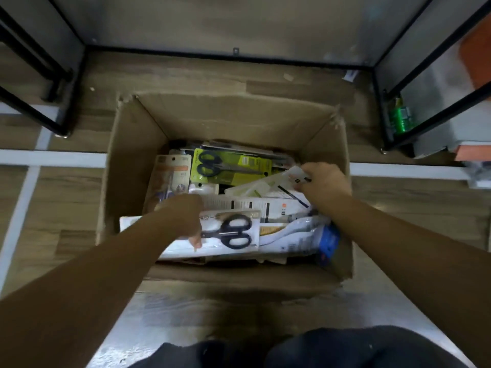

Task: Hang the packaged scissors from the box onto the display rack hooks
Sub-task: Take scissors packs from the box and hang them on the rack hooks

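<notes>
An open cardboard box (127, 144) stands on the floor below me, filled with several packaged scissors. My left hand (183, 219) reaches into its near left part and grips a white pack with black-handled scissors (233, 232). My right hand (325, 183) is at the box's right side, pinching the end of a white pack (271, 188) that lies tilted across the pile. A yellow-green pack with dark scissors (231, 167) lies at the back. An orange-and-white pack (172, 173) sits at the left. No display hooks are in view.
Black metal rack frames (66, 83) stand on the wooden floor at the left, back and right. A green item (400, 119) sits low in the right rack. A blue-and-white pack (313, 235) lies in the box's near right corner. My dark-clothed knees (305, 349) are at the bottom.
</notes>
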